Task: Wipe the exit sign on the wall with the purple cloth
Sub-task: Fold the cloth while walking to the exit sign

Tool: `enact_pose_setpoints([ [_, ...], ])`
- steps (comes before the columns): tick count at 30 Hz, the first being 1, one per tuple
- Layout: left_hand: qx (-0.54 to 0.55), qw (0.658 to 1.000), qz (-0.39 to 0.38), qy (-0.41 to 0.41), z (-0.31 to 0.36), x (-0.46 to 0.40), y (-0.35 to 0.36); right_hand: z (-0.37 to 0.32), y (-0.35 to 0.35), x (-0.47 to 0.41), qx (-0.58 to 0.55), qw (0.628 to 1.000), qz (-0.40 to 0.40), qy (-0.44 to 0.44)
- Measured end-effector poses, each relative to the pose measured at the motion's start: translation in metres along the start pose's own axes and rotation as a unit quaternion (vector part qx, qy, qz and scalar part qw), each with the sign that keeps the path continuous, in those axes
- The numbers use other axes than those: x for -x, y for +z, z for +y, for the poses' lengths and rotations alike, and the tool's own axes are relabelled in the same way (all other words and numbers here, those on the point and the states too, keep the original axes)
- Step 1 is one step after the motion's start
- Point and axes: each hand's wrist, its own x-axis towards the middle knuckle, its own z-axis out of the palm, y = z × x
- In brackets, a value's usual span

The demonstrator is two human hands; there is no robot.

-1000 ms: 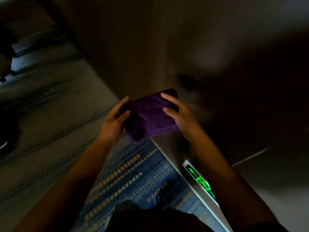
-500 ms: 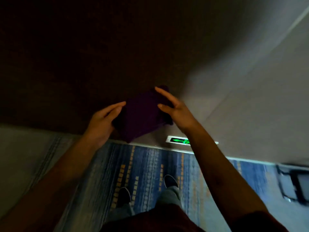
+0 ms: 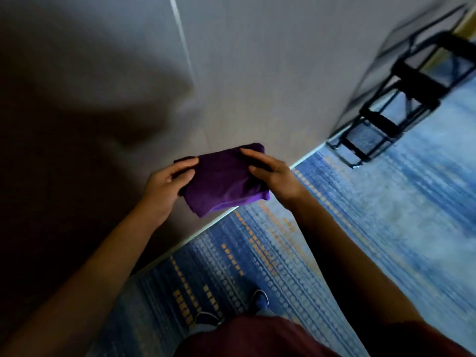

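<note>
Item: folded purple cloth [image 3: 226,180], held between your two hands in front of the wall [image 3: 257,73].

Your left hand [image 3: 164,186] grips its left edge, thumb on top; your right hand [image 3: 275,176] grasps the right edge, fingers spread over the top. Below: blue patterned carpet [image 3: 360,228], your shoes [image 3: 260,300]. A black metal frame [image 3: 386,112], blurred, stands against the wall at right.

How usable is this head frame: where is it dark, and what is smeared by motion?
Head view: the left of the grey wall sinks into deep shadow; the black metal-frame stand and blue patterned carpet at right are streaked by motion blur; the folded purple cloth, held between left hand and right hand, stays fairly sharp.
</note>
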Motion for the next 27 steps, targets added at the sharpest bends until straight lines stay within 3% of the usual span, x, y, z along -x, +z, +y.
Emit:
enact_pose_setpoints([
  [4, -0.010, 0.997, -0.065, 0.034, 0.010, -0.012, 0.049, 0.010, -0.032, 0.025, 0.000, 0.996, 0.088, -0.010],
  [12, -0.071, 0.984, -0.163, 0.008, -0.007, -0.028, 0.103, 0.046, -0.059, 0.074, -0.078, 0.972, 0.217, 0.048],
  [20, -0.135, 0.950, -0.276, 0.062, 0.005, -0.041, 0.100, 0.067, 0.005, 0.077, -0.130, 0.917, 0.372, 0.055],
  [27, -0.149, 0.942, -0.302, -0.002, -0.005, -0.058, 0.062, 0.082, 0.063, 0.070, -0.129, 0.888, 0.436, 0.075],
])
